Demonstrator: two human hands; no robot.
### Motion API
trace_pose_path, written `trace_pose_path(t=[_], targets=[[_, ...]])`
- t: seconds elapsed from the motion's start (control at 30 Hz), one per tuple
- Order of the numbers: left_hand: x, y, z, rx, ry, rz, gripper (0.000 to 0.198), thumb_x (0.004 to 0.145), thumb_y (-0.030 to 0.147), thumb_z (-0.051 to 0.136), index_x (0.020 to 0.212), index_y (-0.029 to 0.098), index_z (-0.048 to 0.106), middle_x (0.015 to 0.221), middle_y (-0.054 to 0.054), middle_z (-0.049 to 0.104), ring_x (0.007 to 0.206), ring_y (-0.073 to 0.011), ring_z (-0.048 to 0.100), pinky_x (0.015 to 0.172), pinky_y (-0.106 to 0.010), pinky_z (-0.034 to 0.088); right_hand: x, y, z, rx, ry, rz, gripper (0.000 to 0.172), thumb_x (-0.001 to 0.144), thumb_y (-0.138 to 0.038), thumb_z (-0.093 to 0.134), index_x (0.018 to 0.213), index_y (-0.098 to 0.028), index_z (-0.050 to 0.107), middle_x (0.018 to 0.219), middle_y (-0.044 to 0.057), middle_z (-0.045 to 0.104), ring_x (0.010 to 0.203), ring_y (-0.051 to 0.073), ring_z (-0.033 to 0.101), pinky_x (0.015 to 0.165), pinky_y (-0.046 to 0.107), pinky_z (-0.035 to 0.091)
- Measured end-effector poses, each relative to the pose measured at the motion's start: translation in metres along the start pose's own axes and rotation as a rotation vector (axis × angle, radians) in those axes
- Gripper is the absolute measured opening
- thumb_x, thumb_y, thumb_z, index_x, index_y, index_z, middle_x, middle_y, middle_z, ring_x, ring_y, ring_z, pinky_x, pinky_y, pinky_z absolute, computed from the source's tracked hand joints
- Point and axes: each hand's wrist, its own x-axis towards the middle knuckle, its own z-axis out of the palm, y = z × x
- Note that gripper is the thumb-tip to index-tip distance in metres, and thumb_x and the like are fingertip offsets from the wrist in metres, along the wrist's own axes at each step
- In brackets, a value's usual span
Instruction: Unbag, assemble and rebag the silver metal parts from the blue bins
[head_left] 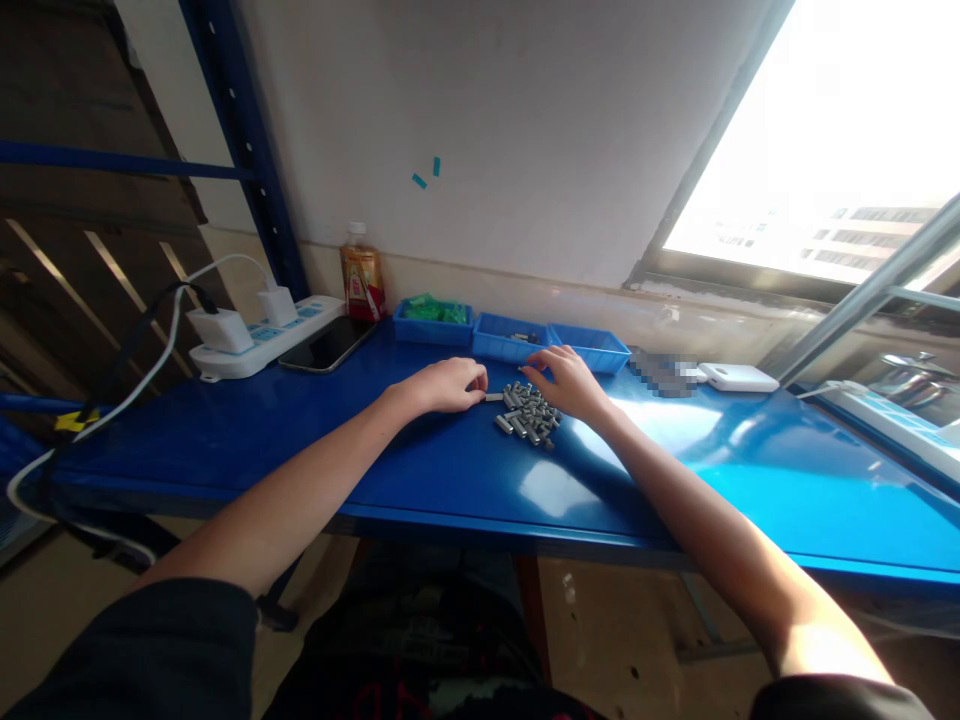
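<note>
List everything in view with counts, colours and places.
Table: one, blue, centre
Metal parts: many, grey, mid-table
Bins: three, blue, behind parts
Material: uncountable, green, left bin
Bottle: one, red, left
Phone: one, black, left
Power strips: two, white, both sides
Plugs: two, white, left strip
Cables: several, black and white, left
Flat device: one, white, right
Tape strips: two, teal, wall
Window: one, white, upper right
Rack: one, blue, left
Metal frame: one, silver, right
Sleeves: two, black, foreground
Hands: two, bare, flanking parts

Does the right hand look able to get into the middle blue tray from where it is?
Probably yes: the right hand is beside the near side of the middle blue tray, which is open on top, with nothing visible blocking the way.
</note>
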Motion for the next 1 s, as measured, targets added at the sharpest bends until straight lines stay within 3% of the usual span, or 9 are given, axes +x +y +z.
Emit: trace_pose_path(t=[0.1, 0.23, 0.37, 0.53, 0.63, 0.73, 0.83, 1.0], targets=[[0.002, 0.002, 0.005, 0.001, 0.031, 0.012, 0.038, 0.076, 0.050, 0.059, 0.101, 0.020, 0.063, 0.104, -0.007, 0.066, 0.092, -0.0220, 0.061, 0.071, -0.025, 0.044, -0.003, -0.020, -0.002, 0.052, -0.049, -0.071, 0.024, 0.089, -0.037, 0.052, 0.098, -0.020, 0.065, 0.088, 0.007, 0.065, 0.090, 0.024, 0.055, 0.081, 0.037, 0.042], [0.004, 0.005, 0.010, 0.040, 0.080, 0.016, 0.026, 0.081, 0.039, 0.055, 0.095, 0.019, 0.066, 0.102, -0.007, 0.066, 0.092, -0.0223, 0.061, 0.071, -0.026, 0.044, -0.003, -0.032, 0.002, 0.086, -0.095, -0.155, 0.022, 0.088, -0.033, 0.054, 0.102, -0.019, 0.063, 0.090, 0.007, 0.065, 0.091, 0.023, 0.055, 0.083, 0.036, 0.043], [0.007, 0.005, 0.009, -0.087, 0.150, 0.030, 0.025, 0.085, 0.031, 0.047, 0.091, 0.017, 0.066, 0.097, -0.007, 0.068, 0.088, -0.0208, 0.063, 0.072, -0.026, 0.044, -0.006, -0.032, 0.006, 0.151, -0.108, -0.229, 0.028, 0.085, -0.029, 0.058, 0.111, -0.019, 0.056, 0.095, 0.007, 0.064, 0.090, 0.022, 0.056, 0.081, 0.034, 0.044], [0.010, 0.002, 0.005, -0.228, 0.240, 0.092, 0.034, 0.090, 0.033, 0.036, 0.083, 0.015, 0.064, 0.086, -0.007, 0.068, 0.082, -0.0197, 0.062, 0.073, -0.027, 0.044, -0.006, -0.035, 0.004, 0.168, 0.017, -0.218, 0.014, 0.089, -0.028, 0.052, 0.099, -0.020, 0.057, 0.091, 0.007, 0.062, 0.086, 0.021, 0.057, 0.077, 0.031, 0.044], [0.009, 0.004, 0.005, -0.278, 0.257, 0.108, 0.039, 0.093, 0.037, 0.033, 0.078, 0.015, 0.062, 0.078, -0.005, 0.067, 0.076, -0.0191, 0.061, 0.070, -0.027, 0.043, -0.006, -0.037, 0.001, 0.139, 0.085, -0.191, 0.015, 0.091, -0.033, 0.049, 0.094, -0.021, 0.059, 0.087, 0.006, 0.060, 0.084, 0.021, 0.056, 0.075, 0.031, 0.043], [0.005, 0.008, 0.005, -0.333, 0.273, 0.132, 0.032, 0.091, 0.038, 0.038, 0.091, 0.016, 0.062, 0.078, -0.003, 0.067, 0.072, -0.0173, 0.061, 0.068, -0.026, 0.044, -0.006, -0.038, 0.001, 0.130, 0.132, -0.133, 0.020, 0.092, -0.035, 0.047, 0.084, -0.020, 0.058, 0.081, 0.005, 0.058, 0.079, 0.019, 0.054, 0.070, 0.030, 0.042], [0.000, 0.012, 0.003, -0.292, 0.310, 0.192, 0.029, 0.087, 0.034, 0.050, 0.110, 0.018, 0.058, 0.083, -0.002, 0.068, 0.075, -0.0168, 0.062, 0.069, -0.025, 0.044, -0.006, -0.038, 0.001, 0.156, 0.111, -0.110, 0.029, 0.094, -0.036, 0.042, 0.074, -0.020, 0.055, 0.075, 0.004, 0.054, 0.073, 0.017, 0.052, 0.068, 0.028, 0.040], [-0.002, 0.014, 0.000, -0.179, 0.353, 0.142, 0.028, 0.090, 0.039, 0.045, 0.101, 0.020, 0.062, 0.087, -0.004, 0.069, 0.078, -0.0184, 0.063, 0.067, -0.025, 0.043, -0.005, -0.039, -0.002, 0.167, 0.045, -0.110, 0.028, 0.095, -0.037, 0.039, 0.079, -0.021, 0.055, 0.074, 0.004, 0.057, 0.075, 0.018, 0.054, 0.069, 0.028, 0.041]])
